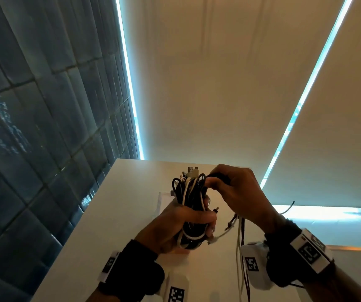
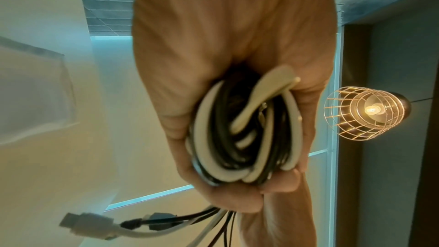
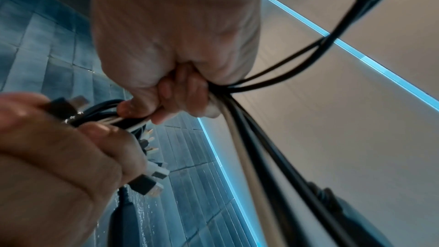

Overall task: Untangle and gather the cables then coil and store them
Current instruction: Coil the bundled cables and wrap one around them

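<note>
The left hand (image 1: pixel 175 223) has its fingers (image 1: pixel 199 216) curled tight round the middle of a bundle of black and white cables (image 1: pixel 189 192), held upright above the white worktop (image 1: pixel 109 214); the left wrist view shows the loops packed into the palm. The right hand (image 1: pixel 238 192) has its fingers (image 3: pixel 180 91) pinched on strands at the bundle's top, with loose cable tails (image 1: pixel 240 247) running down under its wrist and off the near edge of the picture.

The likeliest trouble, as I judge it, is those hanging tails: if the right hand pulls a strand round the bundle while they cross one another, they could knot again or catch on the wrist camera (image 1: pixel 256 264). The connector plugs (image 3: pixel 152 177) sticking out past the left fingers could snag a passing loop. A slackened left grip would let the stiff coils spring open and spill onto the worktop.
</note>
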`<state>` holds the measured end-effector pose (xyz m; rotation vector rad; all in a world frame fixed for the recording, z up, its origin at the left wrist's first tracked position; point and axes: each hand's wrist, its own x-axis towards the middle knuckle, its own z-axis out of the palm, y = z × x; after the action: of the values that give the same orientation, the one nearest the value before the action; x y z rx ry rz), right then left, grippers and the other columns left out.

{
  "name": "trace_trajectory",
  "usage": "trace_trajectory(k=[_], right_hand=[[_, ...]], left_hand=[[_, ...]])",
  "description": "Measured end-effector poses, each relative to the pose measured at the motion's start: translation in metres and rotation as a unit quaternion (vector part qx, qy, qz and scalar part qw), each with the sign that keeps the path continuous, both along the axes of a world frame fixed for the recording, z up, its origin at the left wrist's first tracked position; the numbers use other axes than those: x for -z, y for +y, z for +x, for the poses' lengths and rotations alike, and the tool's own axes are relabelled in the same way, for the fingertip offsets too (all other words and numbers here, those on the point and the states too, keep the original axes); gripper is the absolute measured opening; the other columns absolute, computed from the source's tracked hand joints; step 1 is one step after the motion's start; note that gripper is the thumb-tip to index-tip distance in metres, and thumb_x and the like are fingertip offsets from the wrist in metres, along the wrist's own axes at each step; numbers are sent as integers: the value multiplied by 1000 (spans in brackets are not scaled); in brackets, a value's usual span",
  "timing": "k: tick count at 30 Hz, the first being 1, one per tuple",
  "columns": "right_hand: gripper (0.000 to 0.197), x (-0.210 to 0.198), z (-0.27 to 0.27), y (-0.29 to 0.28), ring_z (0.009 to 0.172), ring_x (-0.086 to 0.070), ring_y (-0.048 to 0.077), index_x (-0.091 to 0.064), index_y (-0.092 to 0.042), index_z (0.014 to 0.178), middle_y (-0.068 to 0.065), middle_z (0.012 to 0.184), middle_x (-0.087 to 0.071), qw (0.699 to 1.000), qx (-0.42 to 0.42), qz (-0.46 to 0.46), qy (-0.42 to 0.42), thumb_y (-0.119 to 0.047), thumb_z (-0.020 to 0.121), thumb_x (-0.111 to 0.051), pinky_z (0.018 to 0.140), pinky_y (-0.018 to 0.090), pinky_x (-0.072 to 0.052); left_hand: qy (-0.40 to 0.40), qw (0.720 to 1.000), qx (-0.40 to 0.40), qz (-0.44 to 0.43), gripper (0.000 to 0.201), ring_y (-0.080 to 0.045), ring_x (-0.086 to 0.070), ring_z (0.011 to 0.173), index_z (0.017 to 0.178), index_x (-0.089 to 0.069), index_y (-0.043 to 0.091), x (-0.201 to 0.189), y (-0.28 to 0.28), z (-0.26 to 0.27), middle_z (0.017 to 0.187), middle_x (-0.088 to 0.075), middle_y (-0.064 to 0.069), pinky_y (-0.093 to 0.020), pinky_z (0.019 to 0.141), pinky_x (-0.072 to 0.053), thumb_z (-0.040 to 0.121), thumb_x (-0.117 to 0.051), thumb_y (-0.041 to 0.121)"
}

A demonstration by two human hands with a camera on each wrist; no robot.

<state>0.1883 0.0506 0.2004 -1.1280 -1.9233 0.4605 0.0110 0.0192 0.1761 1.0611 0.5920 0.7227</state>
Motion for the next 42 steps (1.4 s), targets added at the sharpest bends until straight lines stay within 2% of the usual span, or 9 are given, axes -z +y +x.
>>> trace_trajectory(k=[5, 8, 19, 24, 29, 33, 35, 38, 42], right_hand=[[26, 6, 5, 2, 58, -59, 20, -69, -19, 84, 0, 66, -65, 1000, -12, -27, -2, -43, 83, -59, 57, 37, -51], [32, 8, 5, -1, 48, -48, 11, -64, -24, 79, -9, 57, -55, 997, -22, -74, 7, -55, 79, -54, 47, 28, -42], [40, 44, 26, -24, 43, -25, 12, -59, 0, 102, -3, 58, -33, 906, -133, -334, 222, -32, 100, -35, 43, 22, -32], [37, 46, 11, -37, 42, -26, 8, -66, -6, 101, -3, 56, -35, 899, -22, -284, 333, -34, 95, -42, 39, 19, -27], [19, 36, -23, -41, 42, -39, 7, -68, -26, 100, -11, 51, -49, 964, 162, -41, 209, -23, 98, -49, 42, 20, -36], [29, 26, -52, -44, 58, -58, -6, -61, -20, 123, -23, 64, -54, 982, 121, 53, 135, -14, 97, -53, 52, 2, -41], [26, 25, -59, -43, 67, -64, 3, -61, -19, 121, -14, 81, -62, 993, 83, 74, 47, -22, 97, -51, 60, 14, -54], [21, 27, -59, -37, 58, -56, 12, -56, -10, 108, 1, 80, -60, 984, 62, 93, -141, -22, 92, -51, 51, 26, -55], [45, 31, -64, -39, 63, -50, 12, -43, -12, 131, 3, 105, -54, 984, 35, 25, -175, -1, 88, -54, 51, 17, -44]], left_hand=[[51, 998, -34, 19, 20, -17, -53, 54, 90, -58, 9, -1, 5, 0, 60, -54, -4, -32, 61, -51, 74, -69, 11], [8, 996, -82, -31, 10, -15, -48, 46, 81, -57, 7, 0, 6, 2, 56, -46, -5, -29, 53, -47, 75, -64, 10], [-104, 973, -187, -92, 22, -12, -48, 46, 62, -56, 14, 10, 24, -12, 53, -47, 0, -28, 51, -45, 80, -65, 21], [-74, 969, -223, -79, 21, -12, -42, 39, 67, -52, 15, 7, 26, -7, 49, -36, 2, -27, 45, -43, 77, -68, 26], [-50, 967, -235, -84, 38, -11, -42, 40, 82, -59, 14, 5, 22, 12, 53, -38, 0, -25, 44, -43, 60, -77, 40], [-66, 972, -210, -85, 75, -22, -55, 62, 105, -61, 8, 8, 26, 19, 70, -50, -10, -30, 54, -48, 53, -85, 56], [-48, 972, -214, -81, 89, -31, -64, 84, 109, -61, 7, 6, 25, 19, 87, -64, -17, -37, 68, -54, 45, -84, 64], [-25, 972, -219, -84, 62, -25, -67, 99, 105, -68, 17, 2, 27, 17, 98, -72, -10, -45, 87, -52, 56, -79, 52], [-65, 951, -290, -86, 30, -17, -63, 73, 90, -68, 17, -2, 37, 12, 67, -63, 2, -35, 69, -51, 69, -73, 38]])
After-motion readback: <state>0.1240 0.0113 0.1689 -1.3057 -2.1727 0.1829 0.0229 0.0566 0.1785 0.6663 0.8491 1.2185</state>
